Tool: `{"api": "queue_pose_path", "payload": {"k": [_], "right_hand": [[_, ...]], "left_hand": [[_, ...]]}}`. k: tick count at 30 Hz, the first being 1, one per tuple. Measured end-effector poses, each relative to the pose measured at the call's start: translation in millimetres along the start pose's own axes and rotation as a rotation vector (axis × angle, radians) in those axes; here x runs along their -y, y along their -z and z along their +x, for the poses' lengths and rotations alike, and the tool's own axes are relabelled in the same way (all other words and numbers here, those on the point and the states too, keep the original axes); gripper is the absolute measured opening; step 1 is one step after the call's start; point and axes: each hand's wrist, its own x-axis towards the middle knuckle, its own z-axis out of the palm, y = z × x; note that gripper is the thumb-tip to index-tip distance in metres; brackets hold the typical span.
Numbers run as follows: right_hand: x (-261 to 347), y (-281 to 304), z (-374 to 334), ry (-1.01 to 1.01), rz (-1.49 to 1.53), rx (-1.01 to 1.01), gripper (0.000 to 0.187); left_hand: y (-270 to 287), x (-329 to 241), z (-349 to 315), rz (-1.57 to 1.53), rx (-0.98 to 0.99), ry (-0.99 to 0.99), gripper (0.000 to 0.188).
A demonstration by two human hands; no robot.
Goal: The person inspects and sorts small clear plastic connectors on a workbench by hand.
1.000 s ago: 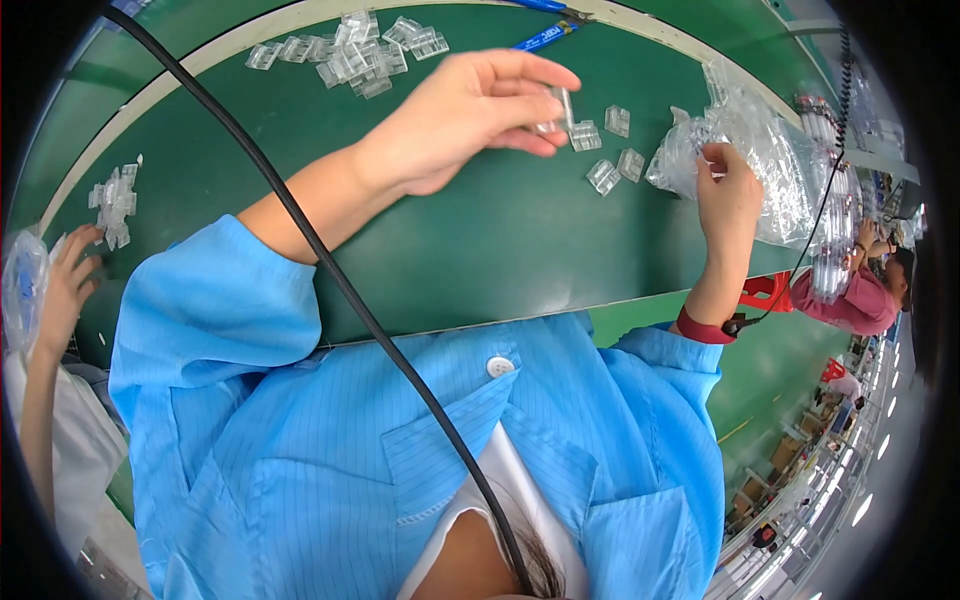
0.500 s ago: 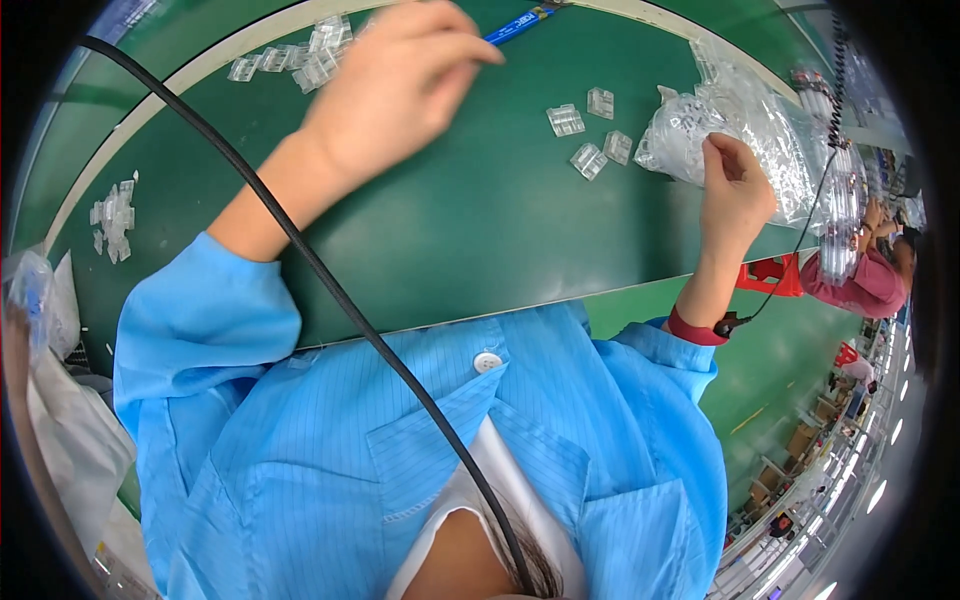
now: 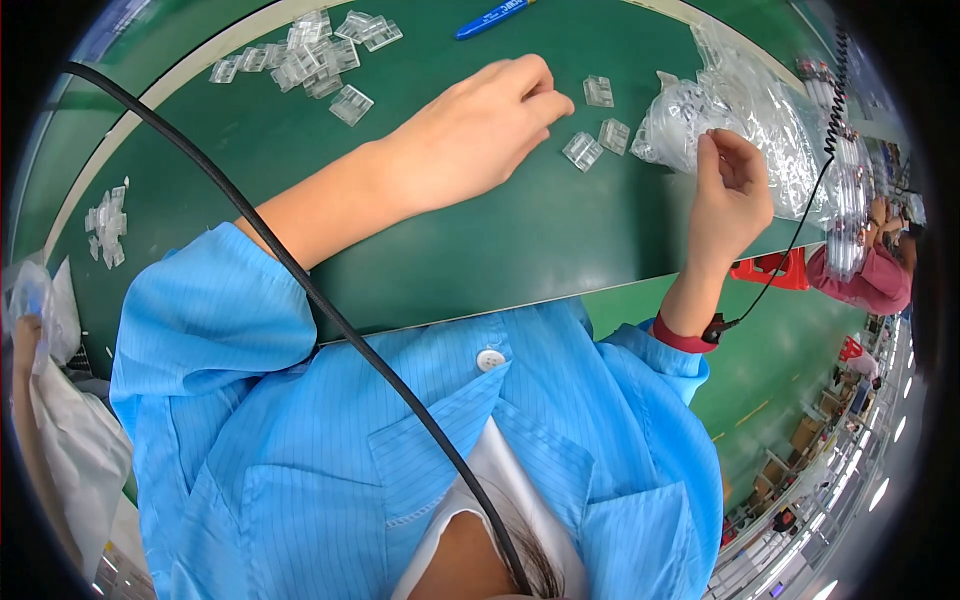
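Note:
My left hand (image 3: 475, 135) reaches across the green table with curled fingers. Its fingertips are beside three loose clear plastic pieces (image 3: 582, 151); whatever they close on is hidden. My right hand (image 3: 735, 195) is raised in a pinch in front of a clear plastic bag (image 3: 770, 140). Anything between its fingertips is too small or hidden to make out. A red band (image 3: 680, 335) with a black cord circles the right wrist. At the far left lies a pile of similar clear pieces (image 3: 310, 60), one of them (image 3: 351, 104) slightly apart.
A blue pen-like tool (image 3: 490, 19) lies near the table's far edge. Another small cluster of clear parts (image 3: 107, 225) sits at the left. A black cable (image 3: 340, 325) crosses the view diagonally. Beyond the table on the right are a red stool (image 3: 775, 270) and a co-worker's sleeve (image 3: 865, 280).
My left hand has moved right and nearer, from beside the far pile to the loose pieces, covering where a fourth lay. The separate piece beside the pile now shows. My right hand has barely moved.

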Motion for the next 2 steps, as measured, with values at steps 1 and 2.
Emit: {"api": "queue_pose_path", "payload": {"k": [1, 2], "right_hand": [[3.1, -2.7, 0.0, -0.06, 0.239, 0.045, 0.01], [10.2, -1.3, 0.2, -0.119, 0.467, 0.086, 0.011]], "left_hand": [[3.7, -0.1, -2.5, -0.11, 0.051, 0.109, 0.024], [9.4, -1.7, -3.7, -0.229, 0.099, 0.21, 0.024]]}}
